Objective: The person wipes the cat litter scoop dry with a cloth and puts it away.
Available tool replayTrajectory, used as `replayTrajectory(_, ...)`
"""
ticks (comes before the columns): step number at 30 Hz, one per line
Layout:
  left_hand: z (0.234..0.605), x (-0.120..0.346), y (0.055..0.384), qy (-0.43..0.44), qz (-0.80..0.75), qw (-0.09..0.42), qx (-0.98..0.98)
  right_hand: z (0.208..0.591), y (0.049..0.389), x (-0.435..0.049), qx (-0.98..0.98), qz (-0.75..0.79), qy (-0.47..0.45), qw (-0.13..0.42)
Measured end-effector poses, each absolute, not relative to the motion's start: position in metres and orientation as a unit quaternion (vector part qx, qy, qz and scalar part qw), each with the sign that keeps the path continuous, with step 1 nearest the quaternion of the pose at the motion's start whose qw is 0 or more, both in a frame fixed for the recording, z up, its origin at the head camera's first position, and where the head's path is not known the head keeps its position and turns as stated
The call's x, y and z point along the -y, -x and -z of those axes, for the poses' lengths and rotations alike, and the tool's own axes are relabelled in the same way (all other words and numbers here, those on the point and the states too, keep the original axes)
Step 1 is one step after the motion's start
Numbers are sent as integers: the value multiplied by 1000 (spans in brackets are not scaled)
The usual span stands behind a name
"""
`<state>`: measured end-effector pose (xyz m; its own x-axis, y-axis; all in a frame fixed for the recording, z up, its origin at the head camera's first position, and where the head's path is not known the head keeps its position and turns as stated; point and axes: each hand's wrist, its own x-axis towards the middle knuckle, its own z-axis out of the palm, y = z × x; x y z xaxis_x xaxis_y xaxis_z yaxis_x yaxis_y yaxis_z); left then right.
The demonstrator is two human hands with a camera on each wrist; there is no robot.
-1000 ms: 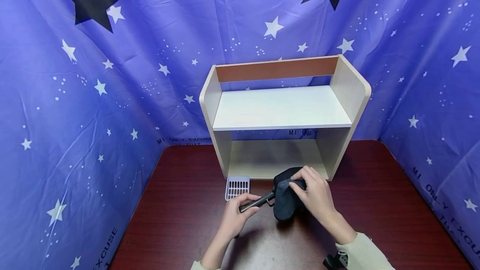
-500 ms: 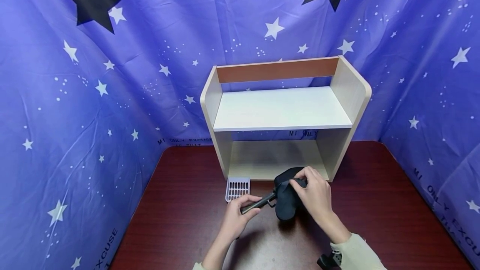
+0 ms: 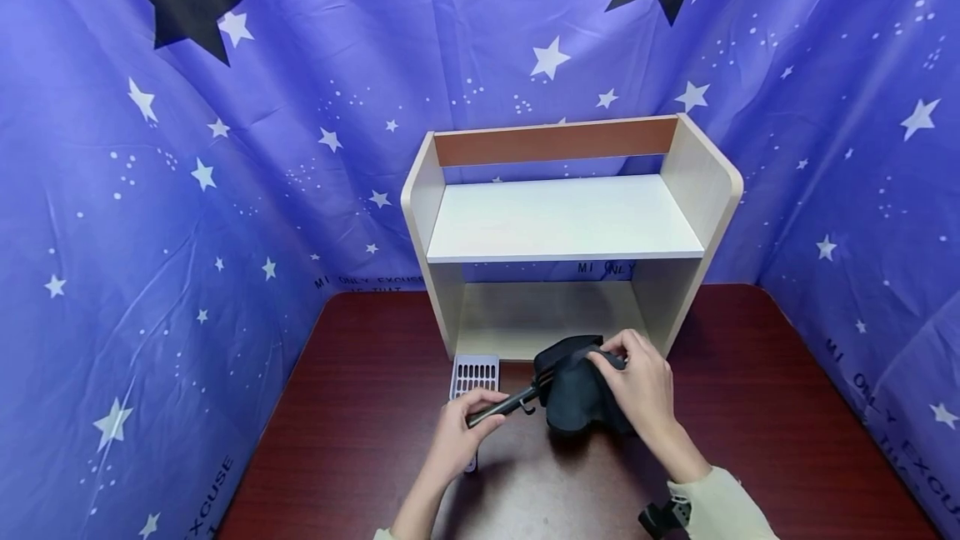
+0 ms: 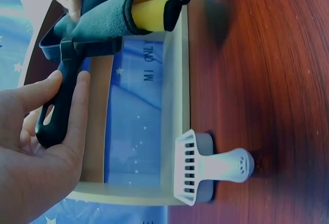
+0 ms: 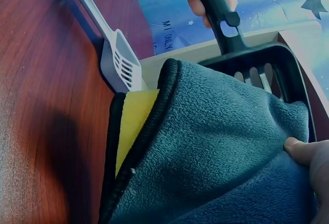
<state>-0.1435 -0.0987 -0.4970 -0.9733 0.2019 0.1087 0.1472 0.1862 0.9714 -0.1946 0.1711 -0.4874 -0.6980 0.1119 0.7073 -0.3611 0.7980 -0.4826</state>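
My left hand (image 3: 453, 433) grips the handle of a black litter scoop (image 4: 57, 108) whose slotted pan tilts up over the table. A two-sided microfibre cloth (image 5: 216, 131), dark grey-green with a yellow underside and black edging, drapes over part of the pan and hides much of it. My right hand (image 3: 641, 382) pinches the cloth against the scoop's far side, thumb on top. In the right wrist view, several slots show past the cloth's edge. A pale grey-white litter scoop (image 4: 221, 167) lies on the table beyond my left hand, its slotted head toward the shelf.
A two-tier wooden shelf (image 3: 562, 219) stands at the back of the dark red-brown table (image 3: 360, 407), just behind the hands. A blue star-patterned curtain (image 3: 300, 107) surrounds the table. A black device (image 3: 663, 517) sits at my right sleeve.
The left hand has shifted slightly left and up with the black scoop. The right hand has slid a little right with the cloth, spreading it and baring more of the pan.
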Motion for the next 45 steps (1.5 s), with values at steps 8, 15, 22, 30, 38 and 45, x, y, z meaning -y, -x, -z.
replayTrajectory(8,496,106,144,-108,-618,19,-778,484,193,-175,874,-317,-63,363)
replayTrajectory(15,495,113,146,-103,-626,25,-773,480,193,-183,870,-338,-51,356)
replayTrajectory(22,499,124,148,-84,-636,33,-766,479,194,-193,870,-326,-63,364)
replayTrajectory(30,500,129,152,-61,-651,22,-756,474,192,-203,872,-334,-47,355)
replayTrajectory(38,500,131,154,-52,-653,2,-756,468,190,-212,876,-339,-28,342)
replayTrajectory(45,500,134,155,-62,-663,-20,-746,463,190,-217,875,-349,-20,336)
